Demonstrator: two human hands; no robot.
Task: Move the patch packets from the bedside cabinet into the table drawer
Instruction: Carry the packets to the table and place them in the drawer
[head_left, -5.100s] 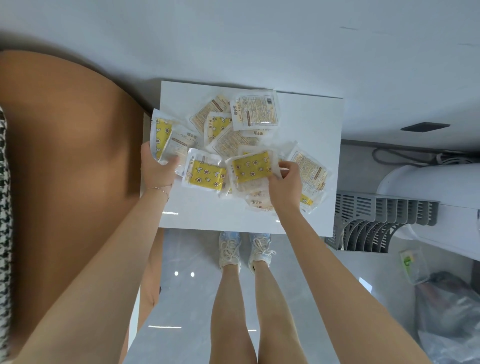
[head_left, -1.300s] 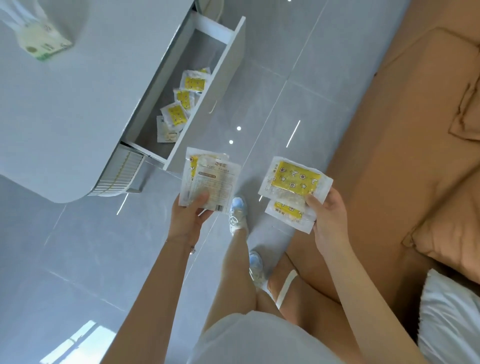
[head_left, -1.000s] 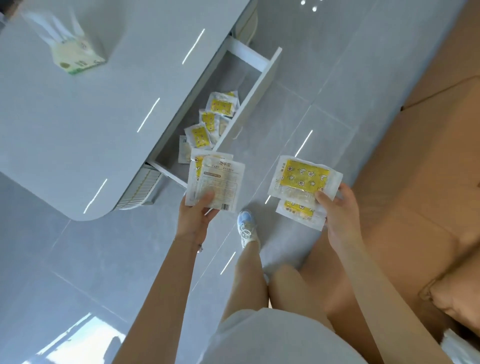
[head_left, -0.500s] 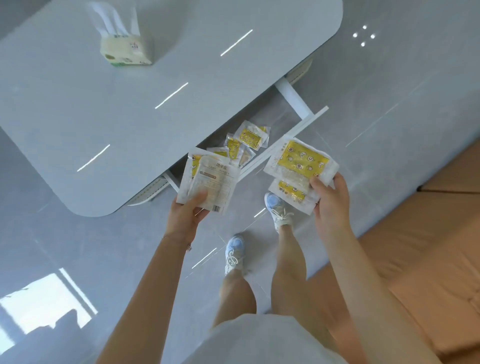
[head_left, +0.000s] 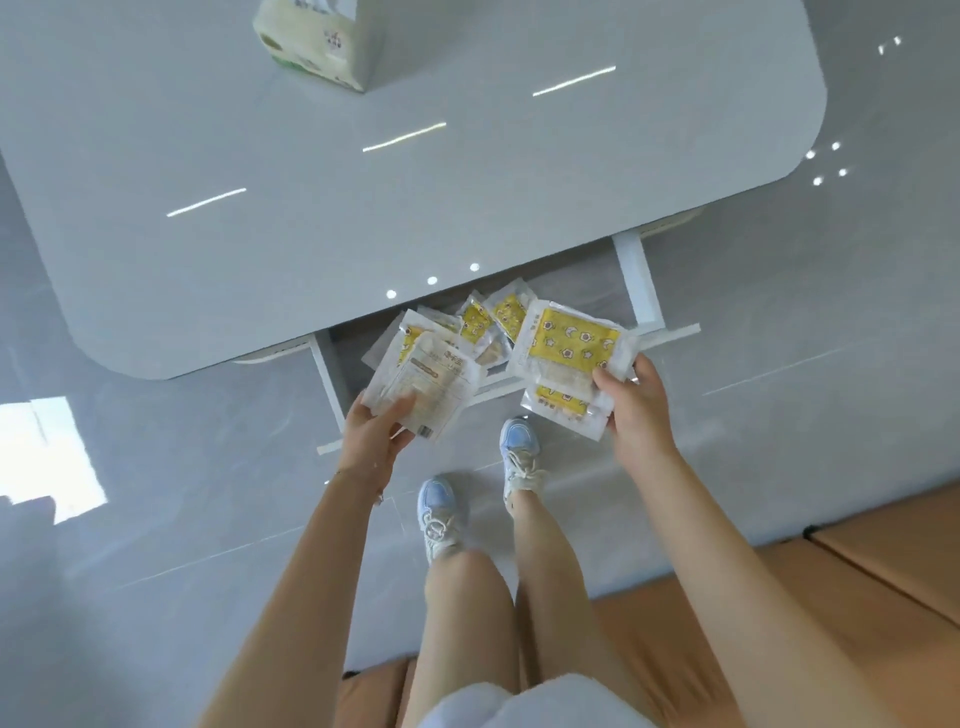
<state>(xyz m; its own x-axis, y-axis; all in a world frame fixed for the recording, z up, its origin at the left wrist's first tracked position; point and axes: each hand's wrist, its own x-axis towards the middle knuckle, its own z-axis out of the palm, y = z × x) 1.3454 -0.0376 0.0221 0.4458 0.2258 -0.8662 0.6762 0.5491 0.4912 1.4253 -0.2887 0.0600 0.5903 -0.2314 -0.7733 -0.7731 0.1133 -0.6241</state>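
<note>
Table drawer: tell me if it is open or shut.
Open. The drawer is pulled out from under the table, with packets showing inside.

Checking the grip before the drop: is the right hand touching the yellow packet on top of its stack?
Touching. The head view shows the right hand with its thumb pressed on the yellow packet's lower right corner.

Two hands show, and each holds patch packets. The left hand (head_left: 371, 439) grips two packets (head_left: 426, 384), one with its printed back up, a yellow-fronted one behind it. The right hand (head_left: 631, 410) grips two more (head_left: 569, 351), both yellow side up, one partly under the other. In the open drawer (head_left: 641, 283) lie at least four packets (head_left: 493, 319), overlapping, so the exact number is unclear. One tissue pack (head_left: 317, 39) stands on the one bench (head_left: 363, 208). Two sneakers (head_left: 441, 514) stand on the floor.
</note>
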